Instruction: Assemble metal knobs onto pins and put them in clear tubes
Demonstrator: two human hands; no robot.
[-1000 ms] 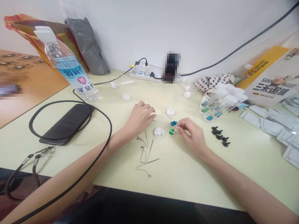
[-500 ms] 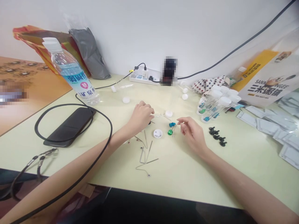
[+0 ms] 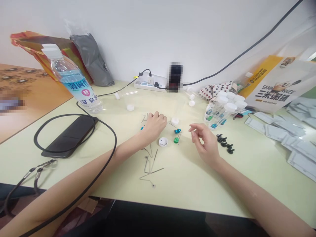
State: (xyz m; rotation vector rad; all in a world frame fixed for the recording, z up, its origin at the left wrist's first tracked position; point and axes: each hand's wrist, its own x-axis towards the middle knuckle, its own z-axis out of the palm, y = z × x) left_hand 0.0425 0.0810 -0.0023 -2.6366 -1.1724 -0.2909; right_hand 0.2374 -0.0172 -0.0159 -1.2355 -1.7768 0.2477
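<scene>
On the cream worktop (image 3: 187, 184), well left of the left grip, stood a water bottle (image 3: 74, 82) with a blue label, tilted and lying partly against nothing I could make out; below it, a black cable (image 3: 115, 143) looped around a flat black device (image 3: 69, 136); just left of the left hand (image 3: 154, 126), a small blue piece (image 3: 142, 128) lay on the worktop; below that grip lay several bent wire pins (image 3: 148, 168); the left hand was curled, knuckles up, fingertips down at the worktop, and whether it clenched anything was hidden, so I cannot tell; just right of it sat a white perforated cap (image 3: 163, 142) and a plain white cap (image 3: 174, 121); between the two grips stood a blue bead-like part (image 3: 177, 131) and a green bead-like part (image 3: 176, 140), each apart from the hands; the right hand (image 3: 204, 144) was raised and released, thumb and forefinger apart with nothing between them; right of that grip lay small black parts (image 3: 224, 141), with capped clear tubes (image 3: 222, 112) beyond and paper packets (image 3: 283, 138) further right.
</scene>
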